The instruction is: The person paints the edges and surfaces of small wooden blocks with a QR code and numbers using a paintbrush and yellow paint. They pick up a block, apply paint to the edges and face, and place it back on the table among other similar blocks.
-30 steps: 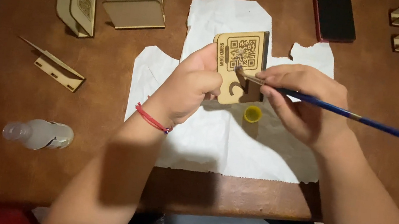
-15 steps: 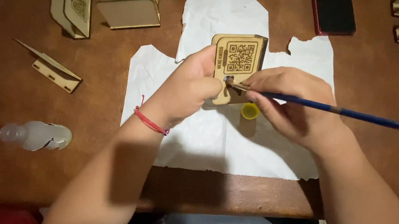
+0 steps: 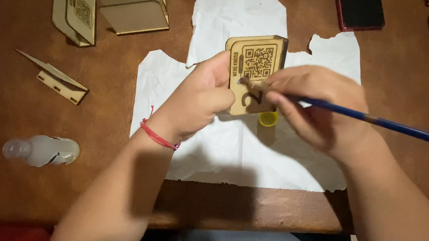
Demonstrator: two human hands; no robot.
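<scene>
White paper [image 3: 221,154] covers the wooden table [image 3: 8,176]; left hand [image 3: 197,102] clamps an engraved wooden plaque [image 3: 254,73] upright, right hand [image 3: 315,109] pinching a blue paintbrush [image 3: 374,120] against it.

The small stand [image 3: 254,73] in the left hand [image 3: 200,99] is pale, matt plywood with dark burnt-in engraving. The brush [image 3: 369,119] in the right hand [image 3: 318,109] has a glossy blue handle. Beneath lies white paper [image 3: 254,153], matt, creased, with torn edges, on a smooth brown wooden table [image 3: 24,178]. The bottle [image 3: 42,150] looks like cloudy translucent plastic; the yellow cap [image 3: 267,118] like smooth plastic.
</scene>
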